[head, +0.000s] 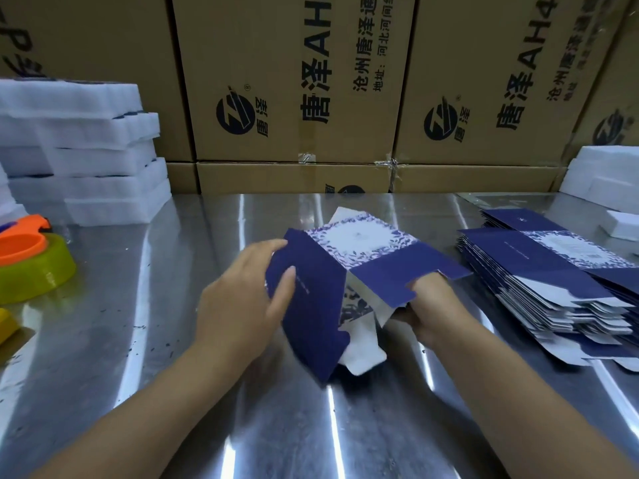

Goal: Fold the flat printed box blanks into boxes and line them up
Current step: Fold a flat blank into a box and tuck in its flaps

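Head view: a half-folded box (pixel 339 271) sits mid-surface, held up between both hands and tilted, not yet squared. Navy side panel faces left, white panel with blue leaf border faces up, white inner flaps hang loose at the near end. Left hand (pixel 242 299) lies flat against the navy side panel, fingers (pixel 285 288) spread wide across it, thumb at the far top edge; pressing rather than pinching. Right hand (pixel 428 312) is under the notched navy flap on the right side of the box, fingers curled around the lower flaps; most of them are hidden by the cardboard, so exact grip unclear, but it's holding the box. Box motion-blurred at the near corner. Stack of flat blanks (pixel 553 281) lies to the right on the steel surface (pixel 173 305), well apart from the box, fanned unevenly, same navy and leaf print on top. Far left: piled white foam trays (pixel 86 157). Near left edge: orange tape dispenser (pixel 20 240) resting on a yellow-green ring (pixel 38 274), touching it. More white foam pieces (pixel 601 174) at far right, behind the blanks. Brown shipping cartons (pixel 294 81) with black print are stacked along the back edge of the surface. No finished boxes visible in a row.
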